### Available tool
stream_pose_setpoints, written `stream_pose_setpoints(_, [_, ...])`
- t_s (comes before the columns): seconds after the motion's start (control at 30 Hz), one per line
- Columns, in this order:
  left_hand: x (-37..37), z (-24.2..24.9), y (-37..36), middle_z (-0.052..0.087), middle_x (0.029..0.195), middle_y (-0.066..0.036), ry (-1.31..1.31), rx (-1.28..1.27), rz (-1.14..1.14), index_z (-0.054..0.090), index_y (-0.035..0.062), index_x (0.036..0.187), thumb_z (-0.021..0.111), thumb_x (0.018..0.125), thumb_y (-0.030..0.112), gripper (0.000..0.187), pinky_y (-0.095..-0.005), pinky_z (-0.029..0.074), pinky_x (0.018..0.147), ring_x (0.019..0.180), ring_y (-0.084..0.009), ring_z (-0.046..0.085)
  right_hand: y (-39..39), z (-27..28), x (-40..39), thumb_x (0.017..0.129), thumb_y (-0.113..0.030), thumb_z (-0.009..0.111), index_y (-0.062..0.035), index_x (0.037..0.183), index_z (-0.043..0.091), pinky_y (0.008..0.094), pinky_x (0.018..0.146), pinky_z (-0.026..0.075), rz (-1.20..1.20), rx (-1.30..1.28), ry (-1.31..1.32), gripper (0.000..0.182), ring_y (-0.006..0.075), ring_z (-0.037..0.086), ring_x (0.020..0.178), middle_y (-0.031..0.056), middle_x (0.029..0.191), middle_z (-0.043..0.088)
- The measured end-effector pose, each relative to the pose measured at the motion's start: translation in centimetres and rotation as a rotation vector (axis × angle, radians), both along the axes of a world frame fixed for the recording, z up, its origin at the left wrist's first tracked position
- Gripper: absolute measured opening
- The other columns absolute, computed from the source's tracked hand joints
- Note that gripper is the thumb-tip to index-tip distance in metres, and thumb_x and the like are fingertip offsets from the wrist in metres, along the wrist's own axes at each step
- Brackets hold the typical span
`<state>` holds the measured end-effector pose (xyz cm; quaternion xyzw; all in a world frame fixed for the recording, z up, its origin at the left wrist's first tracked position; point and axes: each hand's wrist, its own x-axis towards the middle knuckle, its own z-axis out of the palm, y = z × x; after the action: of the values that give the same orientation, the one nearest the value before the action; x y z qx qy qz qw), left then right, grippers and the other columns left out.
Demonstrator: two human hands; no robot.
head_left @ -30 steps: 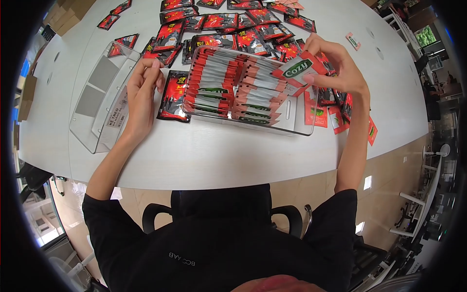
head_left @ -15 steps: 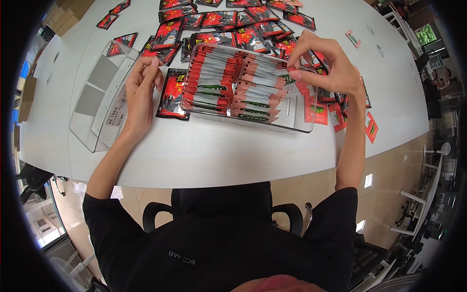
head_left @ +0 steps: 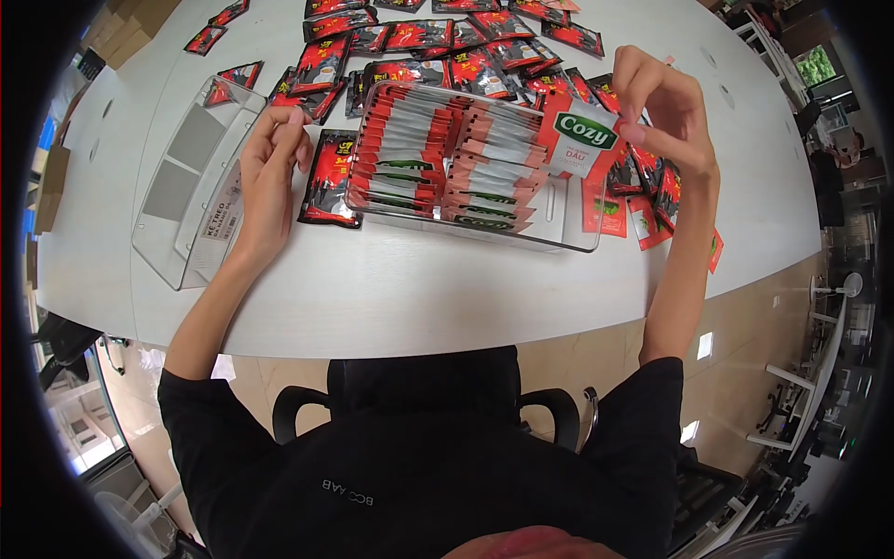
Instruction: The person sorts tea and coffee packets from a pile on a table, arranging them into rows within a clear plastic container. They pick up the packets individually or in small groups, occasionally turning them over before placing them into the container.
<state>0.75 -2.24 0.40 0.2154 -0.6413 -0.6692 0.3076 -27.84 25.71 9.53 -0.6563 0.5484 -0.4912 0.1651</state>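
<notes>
A red-and-white Cozy tea sachet [head_left: 579,154] is pinched at its right edge by my right hand [head_left: 672,112]. It is raised over the right part of a clear plastic box [head_left: 559,244], its printed face showing. Two rows of upright tea sachets [head_left: 494,172], red on the left and pinker on the right, fill much of this box; its right end shows bare plastic. My left hand [head_left: 270,168] lies on the table left of the box, fingers curled in, with nothing visible in them. Between that hand and the box lies a black-and-red coffee packet [head_left: 329,182].
A second clear plastic container [head_left: 177,228] with a white label stands at the left, by my left forearm. Many black-and-red packets [head_left: 419,37] are heaped behind the box. Loose red sachets [head_left: 610,212] lie to its right on the white table [head_left: 391,298].
My right hand has moved right and slightly away from me, drawing the Cozy sachet up from the right row so its front shows. My left hand stays in place.
</notes>
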Motion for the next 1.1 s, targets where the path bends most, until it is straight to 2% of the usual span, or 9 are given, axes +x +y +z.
stream_pose_setpoints(0.13, [0.0,-0.1,-0.1,0.045,0.07,0.005,0.006,-0.004,-0.009,0.06,0.007,0.099,0.056,0.103,0.025,0.019,-0.0211,0.032,0.064,0.067,-0.0051,0.039,-0.3,0.2,-0.1,0.074,0.001,0.071,-0.0043,0.085,0.064,0.0287,0.07,0.038,0.141,0.008,-0.04,0.014,0.0141,0.05,0.082,0.0046,0.084,0.055])
stream_pose_setpoints(0.33, [0.0,0.1,-0.1,0.041,0.071,0.005,-0.027,-0.028,-0.026,0.056,0.0081,0.102,0.054,0.104,0.027,0.019,-0.0208,0.032,0.066,0.069,-0.0057,0.039,-2.0,-0.2,2.2,0.069,-0.003,0.079,-0.0048,0.09,0.066,0.0286,0.075,0.043,0.048,0.096,0.171,0.025,0.0142,0.053,0.08,0.0023,0.087,0.058])
stream_pose_setpoints(0.4, [0.1,0.1,0.0,0.041,0.071,0.005,-0.028,-0.025,-0.023,0.056,0.0081,0.102,0.054,0.104,0.027,0.019,-0.0208,0.032,0.066,0.069,-0.0056,0.039,-2.2,-0.5,2.4,0.065,-0.003,0.082,-0.0047,0.093,0.067,0.0304,0.08,0.045,0.022,0.18,0.237,0.031,0.0157,0.054,0.08,0.0037,0.088,0.061])
stream_pose_setpoints(0.5, [0.1,0.2,0.1,0.041,0.07,0.005,-0.034,-0.028,-0.014,0.056,0.0082,0.102,0.054,0.104,0.027,0.019,-0.0209,0.032,0.066,0.069,-0.0056,0.039,-2.1,-0.7,2.2,0.066,-0.004,0.082,-0.0056,0.095,0.068,0.0321,0.084,0.046,-0.016,0.219,0.295,0.032,0.0159,0.056,0.081,0.0032,0.086,0.065])
stream_pose_setpoints(0.73, [0.1,0.0,-0.2,0.045,0.07,0.005,-0.012,-0.009,-0.017,0.061,0.006,0.101,0.057,0.103,0.027,0.021,-0.0204,0.032,0.065,0.067,-0.0045,0.039,-1.8,-0.1,2.1,0.067,-0.005,0.083,-0.0071,0.095,0.07,0.0343,0.086,0.045,-0.045,0.123,0.379,0.031,0.0152,0.055,0.083,0.0015,0.077,0.071])
stream_pose_setpoints(0.83, [0.1,0.0,-0.2,0.045,0.07,0.006,-0.014,-0.008,-0.019,0.061,0.0061,0.101,0.057,0.103,0.027,0.022,-0.0203,0.032,0.066,0.068,-0.0044,0.04,-2.0,0.1,2.8,0.067,-0.008,0.084,-0.0078,0.09,0.071,0.0337,0.086,0.043,-0.073,0.139,0.376,0.026,0.0152,0.055,0.084,0.0007,0.075,0.072])
stream_pose_setpoints(1.0, [0.0,0.1,-0.1,0.046,0.07,0.005,-0.016,-0.01,-0.014,0.061,0.0061,0.101,0.057,0.103,0.027,0.022,-0.0202,0.033,0.066,0.068,-0.0045,0.04,-1.9,0.1,3.5,0.068,-0.008,0.085,-0.0082,0.085,0.072,0.0324,0.08,0.042,-0.23,0.018,0.416,0.021,0.0154,0.055,0.078,0.0004,0.069,0.072])
stream_pose_setpoints(1.1, [0.0,0.3,0.1,0.038,0.069,0.006,-0.045,-0.023,-0.005,0.056,0.009,0.1,0.054,0.104,0.029,0.02,-0.0213,0.031,0.066,0.068,-0.006,0.038,-1.8,0.5,3.6,0.067,-0.006,0.085,-0.009,0.087,0.073,0.032,0.078,0.041,-0.216,0.041,0.571,0.023,0.0154,0.056,0.076,0.0023,0.071,0.072])
